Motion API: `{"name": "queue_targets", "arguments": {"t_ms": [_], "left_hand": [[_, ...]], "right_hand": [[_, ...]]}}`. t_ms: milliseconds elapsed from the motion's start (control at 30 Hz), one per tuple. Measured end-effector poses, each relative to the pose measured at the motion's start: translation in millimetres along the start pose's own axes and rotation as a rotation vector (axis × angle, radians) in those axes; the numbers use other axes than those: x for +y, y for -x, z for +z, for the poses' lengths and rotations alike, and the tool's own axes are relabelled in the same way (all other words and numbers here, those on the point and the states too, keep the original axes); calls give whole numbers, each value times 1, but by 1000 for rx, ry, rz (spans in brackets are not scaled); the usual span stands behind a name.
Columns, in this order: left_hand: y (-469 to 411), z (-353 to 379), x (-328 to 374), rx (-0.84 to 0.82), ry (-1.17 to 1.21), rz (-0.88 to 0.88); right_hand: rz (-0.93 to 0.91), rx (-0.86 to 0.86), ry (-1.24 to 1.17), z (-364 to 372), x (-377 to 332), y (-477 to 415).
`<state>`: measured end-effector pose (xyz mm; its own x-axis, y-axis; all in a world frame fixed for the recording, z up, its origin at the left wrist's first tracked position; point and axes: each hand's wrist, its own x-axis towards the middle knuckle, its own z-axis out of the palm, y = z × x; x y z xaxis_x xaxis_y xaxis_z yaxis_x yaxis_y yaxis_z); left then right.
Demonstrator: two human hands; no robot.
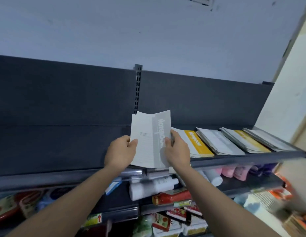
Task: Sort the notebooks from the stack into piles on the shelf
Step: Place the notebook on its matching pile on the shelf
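I hold a grey-and-white notebook (pixel 149 139) tilted up above the front edge of the dark top shelf (pixel 251 155). My left hand (pixel 120 152) grips its left edge with the thumb on the cover. My right hand (pixel 177 149) grips its right side over the grey band with the printed word. More notebooks may lie behind it, but I cannot tell. To the right on the shelf lie piles of notebooks: a yellow-and-white pile (pixel 196 144), a grey-white pile (pixel 219 141), a second yellow pile (pixel 248 139) and a grey pile (pixel 270 139) at the far right.
The left part of the top shelf (pixel 54 147) is bare dark metal with a slotted upright (pixel 137 89) at the back. Lower shelves hold white bottles (pixel 154 185), a red bottle (pixel 172 196), pink bottles (pixel 234 171) and packaged goods. A cream wall (pixel 289 100) stands at the right.
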<state>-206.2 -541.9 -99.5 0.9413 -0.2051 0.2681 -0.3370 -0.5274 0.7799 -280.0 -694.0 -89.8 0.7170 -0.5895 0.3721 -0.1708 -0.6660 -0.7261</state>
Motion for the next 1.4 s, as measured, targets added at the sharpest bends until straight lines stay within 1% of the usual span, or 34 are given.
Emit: {"name": "queue_targets", "arguments": {"t_ms": [167, 333, 500, 667, 900, 1033, 1200, 1400], "left_hand": [[5, 61, 43, -68, 24, 7], [15, 119, 88, -88, 19, 7], [17, 162, 128, -128, 10, 26], [4, 199, 159, -192, -48, 14], [-29, 254, 182, -346, -83, 39], [-45, 282, 193, -379, -193, 86], [-64, 308, 193, -447, -347, 100], [-65, 320, 196, -456, -545, 132]], "right_hand": [[23, 39, 52, -52, 51, -23], [34, 44, 92, -100, 104, -46], [57, 40, 136, -138, 147, -70], [87, 37, 182, -164, 181, -99], [136, -12, 314, -176, 231, -147], [119, -68, 428, -178, 253, -175], [86, -176, 533, -173, 271, -194], [-10, -299, 694, -164, 289, -205]]}}
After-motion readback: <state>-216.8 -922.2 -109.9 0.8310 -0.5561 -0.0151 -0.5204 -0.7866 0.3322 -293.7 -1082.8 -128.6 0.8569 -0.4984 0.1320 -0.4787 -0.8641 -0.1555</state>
